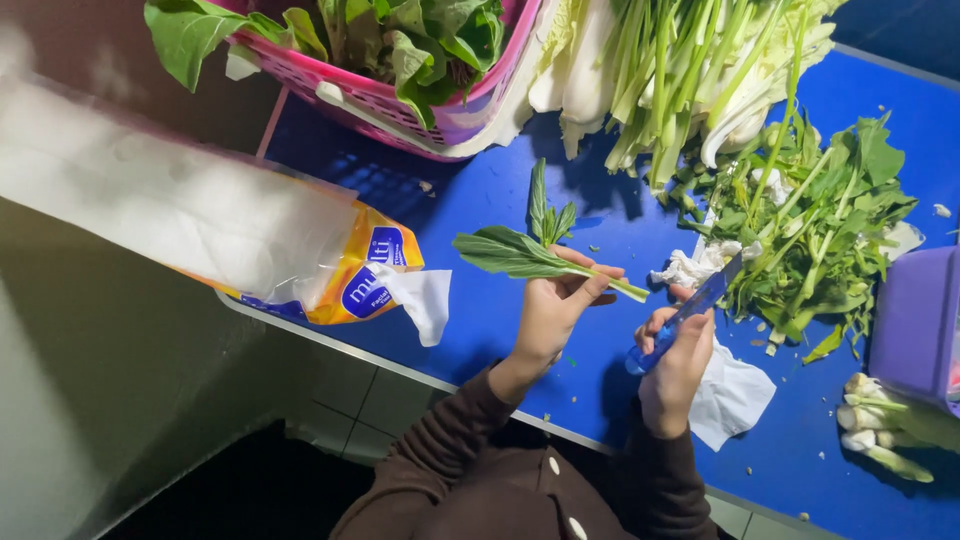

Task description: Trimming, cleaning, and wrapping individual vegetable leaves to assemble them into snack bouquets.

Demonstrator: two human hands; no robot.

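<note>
The left hand (553, 312) is pinching the pale stalk of a leafy green stem (530, 252), fingers curled round it and thumb pressing from above, so that the leaves are pointing away to the left over the blue table (480, 200). The cut end of the stalk is sticking out to the right, just beside the right hand (680, 362). That hand is clenching the blue handle of a small knife (690, 312), its blade angling up and to the right toward the trimmed greens (the tip is hard to make out against the leaves).

A crumpled white tissue (730, 395) is lying under and just right of the right wrist, and another scrap of tissue is sitting near the knife tip. Beyond the knife, a heap of cut greens (820, 230) is spreading across the table, with long pale-stalked vegetables (680, 80) piled above it. A pink basket (400, 100) full of leaves is standing at the top, left of those stalks. To the left of the hands, a yellow and blue tissue pack (350, 270) is resting at the table edge with a sheet hanging out. A purple container (915, 320) is sitting at the far right, with trimmed white stalk ends (880, 430) lying below it.
</note>
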